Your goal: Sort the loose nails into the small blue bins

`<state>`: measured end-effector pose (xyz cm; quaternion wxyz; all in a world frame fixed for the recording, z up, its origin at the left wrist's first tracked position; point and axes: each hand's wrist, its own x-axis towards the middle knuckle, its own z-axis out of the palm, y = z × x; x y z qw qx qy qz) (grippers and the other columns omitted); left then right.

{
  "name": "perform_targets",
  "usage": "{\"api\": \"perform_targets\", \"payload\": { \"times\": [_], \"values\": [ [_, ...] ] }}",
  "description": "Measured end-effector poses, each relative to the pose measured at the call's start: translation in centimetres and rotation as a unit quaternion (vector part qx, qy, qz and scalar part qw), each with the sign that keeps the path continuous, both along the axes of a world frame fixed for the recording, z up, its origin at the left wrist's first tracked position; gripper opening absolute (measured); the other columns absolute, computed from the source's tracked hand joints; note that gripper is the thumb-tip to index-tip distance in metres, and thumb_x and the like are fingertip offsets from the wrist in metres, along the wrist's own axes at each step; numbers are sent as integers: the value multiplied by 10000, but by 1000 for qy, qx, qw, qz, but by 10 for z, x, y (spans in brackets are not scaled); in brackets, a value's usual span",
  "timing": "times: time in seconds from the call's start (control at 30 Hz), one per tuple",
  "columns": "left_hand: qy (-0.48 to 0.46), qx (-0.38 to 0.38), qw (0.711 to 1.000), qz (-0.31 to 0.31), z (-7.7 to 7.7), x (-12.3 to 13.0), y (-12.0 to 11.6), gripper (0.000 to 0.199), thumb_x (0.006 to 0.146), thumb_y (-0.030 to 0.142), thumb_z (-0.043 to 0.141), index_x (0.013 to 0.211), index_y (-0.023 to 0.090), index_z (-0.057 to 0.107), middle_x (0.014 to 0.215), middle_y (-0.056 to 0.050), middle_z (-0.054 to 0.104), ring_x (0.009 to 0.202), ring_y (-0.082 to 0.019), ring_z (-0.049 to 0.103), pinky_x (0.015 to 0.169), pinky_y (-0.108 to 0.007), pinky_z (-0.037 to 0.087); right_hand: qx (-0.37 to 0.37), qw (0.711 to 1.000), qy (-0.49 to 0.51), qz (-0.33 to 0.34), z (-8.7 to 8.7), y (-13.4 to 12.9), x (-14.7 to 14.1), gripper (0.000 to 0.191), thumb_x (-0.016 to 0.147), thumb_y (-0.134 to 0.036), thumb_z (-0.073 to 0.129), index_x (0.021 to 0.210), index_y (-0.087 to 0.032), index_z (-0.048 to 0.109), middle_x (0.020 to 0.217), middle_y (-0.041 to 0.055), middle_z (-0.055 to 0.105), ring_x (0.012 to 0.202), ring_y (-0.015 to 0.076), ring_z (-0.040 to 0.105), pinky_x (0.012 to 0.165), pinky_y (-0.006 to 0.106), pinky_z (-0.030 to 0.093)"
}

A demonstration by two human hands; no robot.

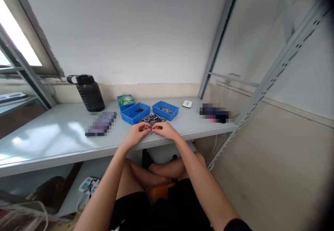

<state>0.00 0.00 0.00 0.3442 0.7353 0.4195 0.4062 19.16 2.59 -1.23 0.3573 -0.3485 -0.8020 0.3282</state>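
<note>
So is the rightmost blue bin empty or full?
Partly filled: the blue bin holds some metal pieces, while bare blue interior shows beside them.

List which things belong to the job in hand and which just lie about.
Likely job:
- metal pile by left hand and right hand
- right blue tray of metal pieces
- middle blue tray of dark pieces

Apparently unrelated:
- black bottle
- white square item

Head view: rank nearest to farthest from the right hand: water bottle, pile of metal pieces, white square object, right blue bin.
1. Pile of metal pieces: just beyond the right hand
2. Right blue bin: behind the pile
3. White square object: right of bin
4. Water bottle: far left
</note>
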Motion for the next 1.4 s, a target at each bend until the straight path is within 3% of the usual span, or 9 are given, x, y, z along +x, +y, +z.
{"api": "perform_targets", "payload": {
  "times": [0.1, 0.33, 0.5, 0.7, 0.87, 1.4],
  "values": [
    [-7, -12, 1000, -4, -1, 1, 0, 253, 748, 302, 600, 946, 146, 628, 853, -63, 689, 800, -203, 633, 748, -316, 495, 10, 1000, -5, -2, 0, -1, -1, 169, 801, -288, 605, 881, -178, 705, 792, 24, 698, 718, 147, 610, 646, 226, 422],
    [46, 48, 997, 30, 2, 3, -2, 204, 786, 324, 553, 850, 162, 659, 882, -59, 690, 827, -196, 615, 747, -287, 475, 25, 999, -22, -28, 4, -4, -2, 170, 819, -286, 586, 883, -181, 704, 771, 14, 693, 696, 138, 593, 636, 220, 409],
    [37, 20, 999, 28, 2, 3, -4, 231, 819, 338, 517, 908, 158, 630, 800, -35, 686, 676, -162, 598, 638, -262, 470, 19, 999, 11, -34, 5, -5, 0, 196, 836, -316, 560, 847, -165, 685, 738, 16, 672, 667, 128, 569, 614, 216, 404],
    [71, 46, 996, 31, 0, 1, -1, 226, 801, 316, 550, 882, 166, 698, 906, -54, 709, 825, -195, 620, 746, -275, 465, 26, 999, 9, -32, 5, -5, 1, 202, 834, -334, 566, 843, -166, 678, 734, 13, 664, 660, 124, 555, 603, 216, 392],
    [83, 41, 995, 34, -1, 0, 1, 231, 793, 321, 564, 887, 172, 713, 901, -51, 711, 802, -193, 620, 736, -274, 457, 20, 999, 2, -37, 3, -4, 1, 168, 832, -307, 567, 830, -171, 666, 653, -6, 635, 617, 119, 552, 593, 215, 394],
    [74, 39, 993, 82, -5, -1, 3, 303, 785, 383, 554, 911, 156, 710, 908, -63, 728, 792, -210, 636, 713, -291, 468, 22, 998, 36, -54, 1, -3, 0, 170, 845, -313, 544, 817, -173, 636, 671, -2, 627, 634, 124, 581, 630, 225, 425]
  ]
}}
